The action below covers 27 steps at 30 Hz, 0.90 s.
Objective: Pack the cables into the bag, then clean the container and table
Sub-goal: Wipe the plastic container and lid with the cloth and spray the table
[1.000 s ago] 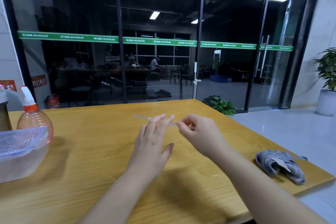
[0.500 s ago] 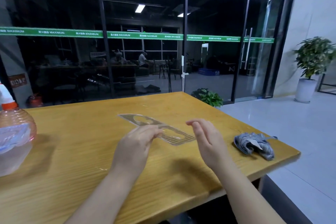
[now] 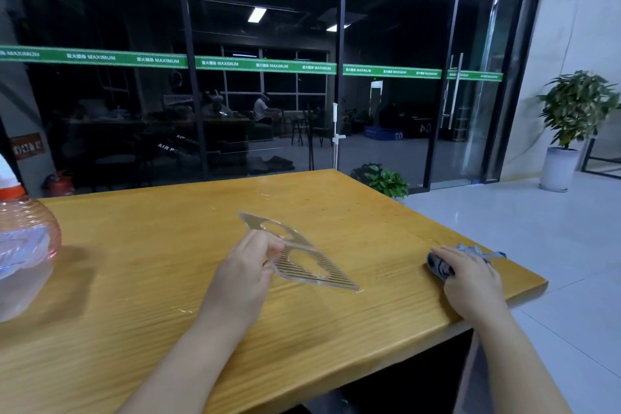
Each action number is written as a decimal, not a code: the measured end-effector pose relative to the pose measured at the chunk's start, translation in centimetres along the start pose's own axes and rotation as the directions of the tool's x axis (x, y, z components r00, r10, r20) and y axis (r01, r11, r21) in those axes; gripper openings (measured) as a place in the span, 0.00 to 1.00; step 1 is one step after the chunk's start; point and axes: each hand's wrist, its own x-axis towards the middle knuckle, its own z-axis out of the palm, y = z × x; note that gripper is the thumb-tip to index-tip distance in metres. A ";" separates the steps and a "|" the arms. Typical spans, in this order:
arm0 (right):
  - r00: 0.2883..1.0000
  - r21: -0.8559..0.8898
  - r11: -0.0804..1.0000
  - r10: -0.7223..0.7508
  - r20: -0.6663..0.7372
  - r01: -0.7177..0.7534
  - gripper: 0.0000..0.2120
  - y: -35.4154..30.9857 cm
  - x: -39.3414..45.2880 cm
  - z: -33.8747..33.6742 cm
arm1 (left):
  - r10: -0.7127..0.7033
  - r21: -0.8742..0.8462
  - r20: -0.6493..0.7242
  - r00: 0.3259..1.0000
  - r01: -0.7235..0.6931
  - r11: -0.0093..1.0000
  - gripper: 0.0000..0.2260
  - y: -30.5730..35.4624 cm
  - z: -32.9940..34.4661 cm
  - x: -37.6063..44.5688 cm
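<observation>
Above the wooden table (image 3: 151,279), approx. centre of view, the left hand (image 3: 245,276) is held with fingers curled, and a clear slotted plastic panel (image 3: 302,255) is pinched at its near-left edge between thumb and fingers. Panel is tilted, far tip pointing away and to the left, lower corner close to the tabletop; contact w/ the table cannot be confirmed. Left forearm is extended from the bottom edge of view, angled up and to the right.

At the table's right edge, the right hand (image 3: 470,282) is laid palm-down on a grey cloth (image 3: 470,254). Fingers are bent over the cloth's near part; whether it is gripped or only pressed cannot be told. Cloth is seen protruding beyond the fingertips on the far and left sides. Right forearm is extended past the table's near-right corner.

At far left, a pink spray bottle (image 3: 27,225) w/ orange collar is cut off by the frame, and a clear container (image 3: 20,276) is seen just in front of it, also cut off. Both are well apart from the hands.

Behind the table, a dark glass partition (image 3: 268,94) w/ green banding is seen. A small plant (image 3: 383,178) is placed beyond the far-right corner, and a potted plant (image 3: 571,118) is on the tiled floor at right. Nothing is interposed between the two hands.
</observation>
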 end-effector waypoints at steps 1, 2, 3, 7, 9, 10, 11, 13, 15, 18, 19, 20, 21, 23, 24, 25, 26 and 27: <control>1.000 -0.009 1.000 0.007 -0.007 -0.007 0.32 0.1 0.0 -0.1 | 0.000 -0.016 -0.016 1.000 0.000 1.000 0.17 0.0 -0.1 0.0; 1.000 -0.014 1.000 0.018 -0.017 -0.019 0.31 0.2 0.0 -0.1 | 0.004 -0.034 -0.030 1.000 -0.005 0.999 0.19 0.0 -0.2 0.0; 0.999 -0.021 0.999 0.028 -0.028 -0.028 0.31 0.4 0.1 -0.1 | 0.014 -0.048 -0.039 0.999 -0.015 0.999 0.21 -0.1 -0.3 0.0; 0.996 -0.025 0.999 0.021 -0.089 -0.024 0.30 0.8 0.3 0.4 | 0.076 -0.081 -0.042 0.996 -0.079 0.994 0.18 -0.3 -1.0 -0.1; 0.977 -0.005 1.000 -0.025 -0.214 0.025 0.31 0.7 0.2 0.7 | 0.101 -0.133 -0.022 0.995 -0.103 0.986 0.06 0.0 -1.6 -0.1; 0.950 0.010 0.997 -0.069 -0.304 0.075 0.31 0.5 0.1 0.9 | 0.122 -0.149 -0.026 0.992 -0.124 0.981 0.06 0.0 -1.9 0.0; 0.906 0.026 0.988 -0.131 -0.402 0.154 0.31 0.0 -0.2 0.9 | 0.141 -0.160 -0.027 0.990 -0.143 0.977 0.07 0.0 -2.1 0.0; 0.774 0.060 0.933 -0.258 -0.578 0.355 0.28 -1.7 -0.4 0.6 | 0.162 -0.172 -0.030 0.986 -0.165 0.971 0.07 -0.1 -2.6 0.3; 0.730 0.234 0.837 -0.253 -0.635 0.494 0.24 -4.7 -0.7 0.0 | 0.176 -0.179 -0.030 0.984 -0.178 0.968 0.08 -0.4 -3.1 0.6; 0.886 0.720 0.560 -0.057 -0.461 0.411 0.19 -10.5 -1.1 -1.1 | 0.162 -0.200 -0.040 0.986 -0.167 0.966 0.11 -1.1 -4.1 1.2; 0.931 0.837 0.439 0.002 -0.364 0.326 0.16 -12.3 -0.9 -1.0 | 0.140 -0.226 -0.052 0.989 -0.148 0.963 0.11 -1.3 -4.5 1.3; 0.970 0.928 0.307 0.056 -0.238 0.210 0.14 -13.9 -0.4 -0.5 | 0.114 -0.250 -0.068 0.991 -0.127 0.960 0.10 -1.5 -4.9 1.5; 0.992 0.984 0.163 0.098 -0.085 0.068 0.11 -15.3 0.3 0.0 | 0.096 -0.269 -0.087 0.992 -0.116 0.956 0.09 -1.8 -5.3 1.6; 0.967 0.976 -0.089 0.140 0.210 -0.199 0.08 -17.6 1.6 1.1 | 0.071 -0.302 -0.123 0.990 -0.106 0.947 0.08 -2.4 -6.1 1.6; 0.940 0.941 -0.174 0.132 0.315 -0.291 0.07 -18.7 1.9 1.5 | 0.060 -0.321 -0.139 0.988 -0.102 0.941 0.07 -2.7 -6.5 1.6; 0.917 0.907 -0.233 0.108 0.384 -0.352 0.06 -19.6 2.1 1.9 | 0.049 -0.342 -0.152 0.987 -0.099 0.934 0.07 -2.9 -6.9 1.6; 0.897 0.870 -0.287 0.071 0.437 -0.401 0.07 -20.5 2.1 2.3 | 0.036 -0.367 -0.162 0.986 -0.094 0.925 0.07 -3.1 -7.3 1.5; 0.871 0.825 -0.335 0.024 0.491 -0.455 0.10 -21.5 1.9 2.6 | 0.026 -0.393 -0.173 0.985 -0.093 0.915 0.08 -3.5 -7.6 1.4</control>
